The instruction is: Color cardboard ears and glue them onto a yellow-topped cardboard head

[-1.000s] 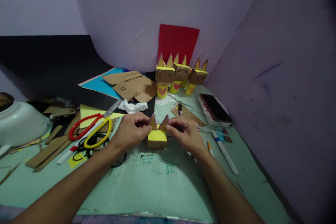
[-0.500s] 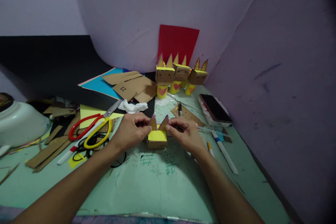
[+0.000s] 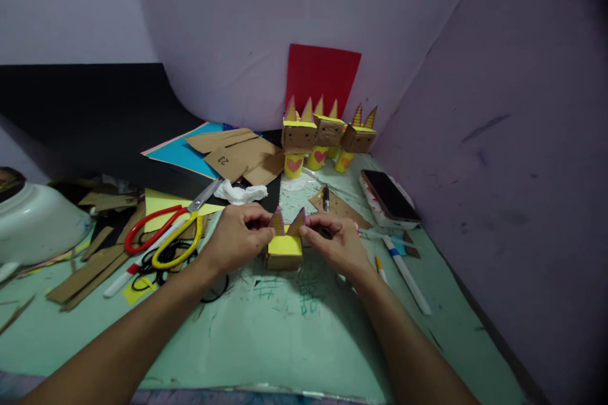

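Pinching on both sides here: the left hand (image 3: 241,232) has thumb and index closed on a purple-edged brown cardboard ear (image 3: 278,223), the right hand (image 3: 339,239) likewise on the matching ear (image 3: 296,223). Just below the fingertips, between them, sits the small yellow-topped brown cardboard box (image 3: 284,247). Uneven pressure could tilt or pop an ear off, I reckon. Its top's covered, so no clue what's inside. Past the right fingers, a black phone (image 3: 389,195) lies on a white, red-speckled tray (image 3: 376,207); can't tell what else it holds.
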Available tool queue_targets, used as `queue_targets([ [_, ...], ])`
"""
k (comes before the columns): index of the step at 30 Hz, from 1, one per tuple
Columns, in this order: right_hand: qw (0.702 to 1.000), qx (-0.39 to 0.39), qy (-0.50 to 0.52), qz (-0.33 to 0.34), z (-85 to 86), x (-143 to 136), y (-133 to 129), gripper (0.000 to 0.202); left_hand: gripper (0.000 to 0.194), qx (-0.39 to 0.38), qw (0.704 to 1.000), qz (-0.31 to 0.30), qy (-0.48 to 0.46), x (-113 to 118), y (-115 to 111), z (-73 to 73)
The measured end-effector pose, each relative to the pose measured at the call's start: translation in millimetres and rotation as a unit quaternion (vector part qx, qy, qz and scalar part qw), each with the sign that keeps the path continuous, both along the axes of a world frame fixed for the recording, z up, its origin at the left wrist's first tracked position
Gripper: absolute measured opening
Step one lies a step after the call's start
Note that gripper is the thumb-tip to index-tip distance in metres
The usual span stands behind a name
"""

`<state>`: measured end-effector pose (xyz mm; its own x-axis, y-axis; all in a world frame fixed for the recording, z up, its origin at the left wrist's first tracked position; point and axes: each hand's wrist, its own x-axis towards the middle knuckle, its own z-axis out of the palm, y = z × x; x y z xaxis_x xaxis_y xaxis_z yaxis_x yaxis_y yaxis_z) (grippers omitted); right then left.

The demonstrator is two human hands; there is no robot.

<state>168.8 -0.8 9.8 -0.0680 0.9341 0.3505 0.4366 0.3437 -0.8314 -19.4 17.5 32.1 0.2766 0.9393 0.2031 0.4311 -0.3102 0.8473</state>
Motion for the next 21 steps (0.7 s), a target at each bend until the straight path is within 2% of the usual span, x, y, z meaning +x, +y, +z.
queue_targets([
  [21,1.0,-0.001,0.013,-0.003,-0.9,-0.3,-0.5,0.012,0.008,0.023,1.0,-0.001,0.0,0.6,0.3,0.0],
])
